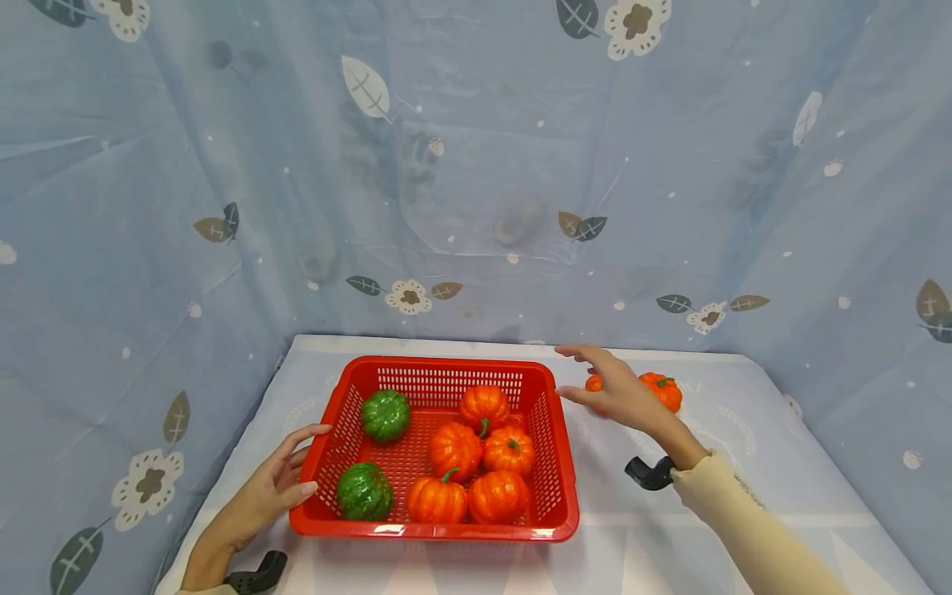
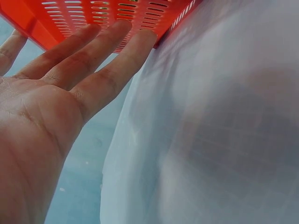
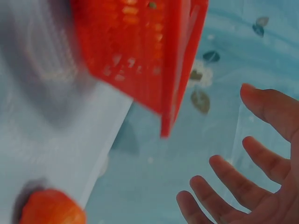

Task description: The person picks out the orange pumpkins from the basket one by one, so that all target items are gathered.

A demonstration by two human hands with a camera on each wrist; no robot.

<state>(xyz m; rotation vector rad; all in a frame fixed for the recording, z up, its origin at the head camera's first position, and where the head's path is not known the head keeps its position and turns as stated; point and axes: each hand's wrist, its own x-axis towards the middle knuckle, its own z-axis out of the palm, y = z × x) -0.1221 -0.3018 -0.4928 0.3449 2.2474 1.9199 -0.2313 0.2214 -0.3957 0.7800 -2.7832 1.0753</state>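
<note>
One red basket [image 1: 446, 531] sits on bench [image 1: 621, 537], long axis left-right, open top up. Left hand [image 1: 269, 489] touches its left side, fingers straight, spread; right hand [image 1: 623, 395] near right rim, fingers wide.

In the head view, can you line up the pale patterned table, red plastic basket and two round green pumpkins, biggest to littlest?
1. Pale patterned table
2. Red plastic basket
3. Near round green pumpkin and far round green pumpkin: too alike to rank; nearness makes it unsure.
</note>
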